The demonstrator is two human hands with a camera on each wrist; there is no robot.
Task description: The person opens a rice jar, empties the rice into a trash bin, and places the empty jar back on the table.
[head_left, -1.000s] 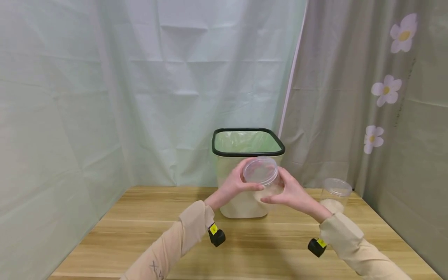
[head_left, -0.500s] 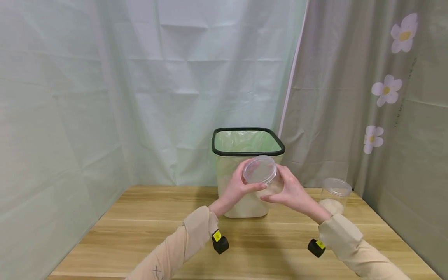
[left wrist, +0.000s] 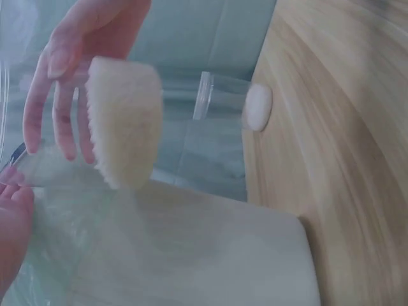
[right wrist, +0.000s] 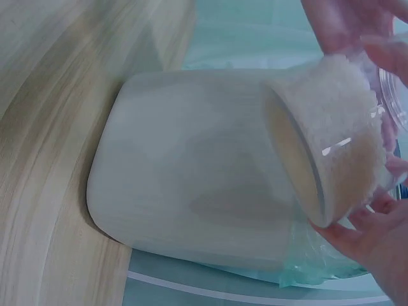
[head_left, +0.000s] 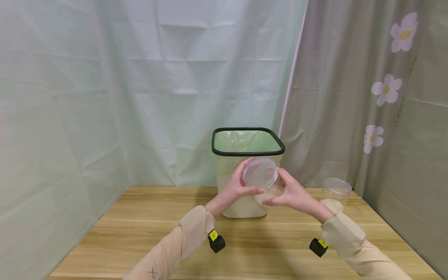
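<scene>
Both hands hold a clear plastic jar (head_left: 274,189) in front of the bin, raised above the table. White, rice-like grains (right wrist: 347,137) fill its lower part. The jar is tilted, its round clear lid (head_left: 260,174) turned toward the head camera. My left hand (head_left: 232,190) grips the lid end, thumb across the near side and fingers round the far side. My right hand (head_left: 294,194) grips the jar's body from the right, with the thumb in front. Parts of the fingers behind the jar are hidden in the head view.
A pale bin (head_left: 241,206) with a black rim and green liner bag (head_left: 245,140) stands behind the hands. A second clear lidded jar (head_left: 336,190), holding white grains, stands at the table's right. Curtains (head_left: 196,97) border the wooden table (head_left: 157,210).
My left hand shifted slightly right, then came back left and a little down. The lid end of the jar wobbled with it. My right hand stays nearly in place.
</scene>
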